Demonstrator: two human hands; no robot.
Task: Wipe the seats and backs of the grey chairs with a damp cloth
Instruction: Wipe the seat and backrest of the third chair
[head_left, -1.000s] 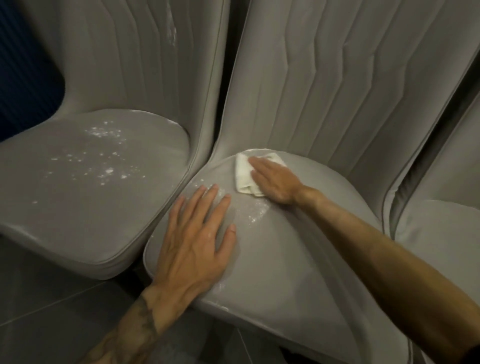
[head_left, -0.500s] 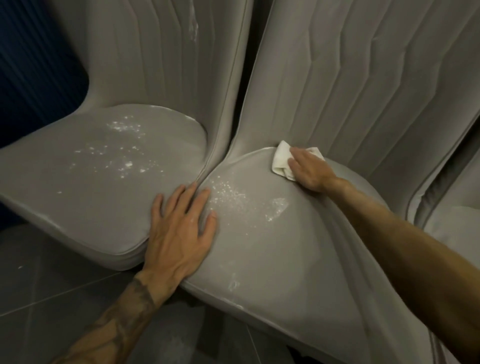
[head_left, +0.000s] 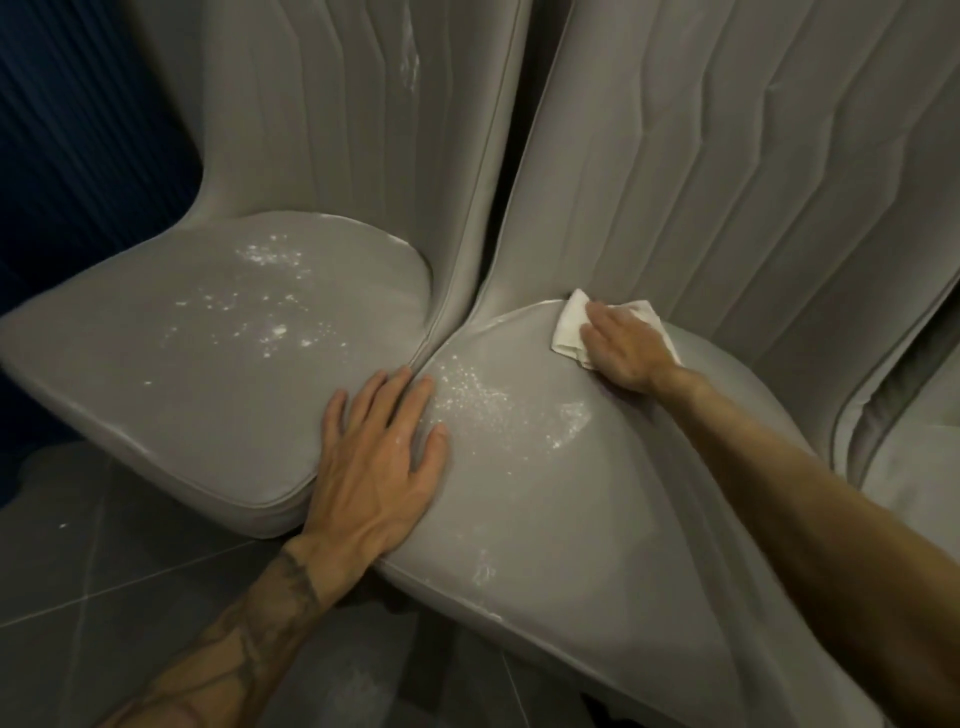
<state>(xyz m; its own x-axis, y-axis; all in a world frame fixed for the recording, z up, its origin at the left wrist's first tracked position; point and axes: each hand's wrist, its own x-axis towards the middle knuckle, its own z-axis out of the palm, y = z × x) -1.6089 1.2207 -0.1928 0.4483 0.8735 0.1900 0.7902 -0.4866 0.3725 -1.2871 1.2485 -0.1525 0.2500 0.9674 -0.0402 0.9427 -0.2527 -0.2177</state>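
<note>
White cloth (head_left: 566, 330), folded into a soft crumpled pad, right of centre in the frame. It lies at the rear of the middle chair (head_left: 545, 530) seat, in the crease where seat meets back. Right hand (head_left: 621, 351) flat on top of it, fingers straight and close together, pressing down, not curled round it; cloth corners stick out past the fingertips and behind the knuckles. Left hand (head_left: 379, 457) at centre, palm down, fingers spread and straight, holding nothing; rests on the front left corner of the same seat, fingertips reaching the seam where it touches the left chair (head_left: 171, 374). Both seats rounded, smooth grey upholstery with piped edges and a dull sheen; backs padded, stitched in vertical channels with a zigzag bend. White specks (head_left: 270, 332) scattered over the left seat, more between the two hands on the middle seat. Edge of a third grey chair (head_left: 914, 467) at far right. Dark grey tiled floor (head_left: 78, 582) lower left; dark blue ribbed wall (head_left: 78, 130) upper left
</note>
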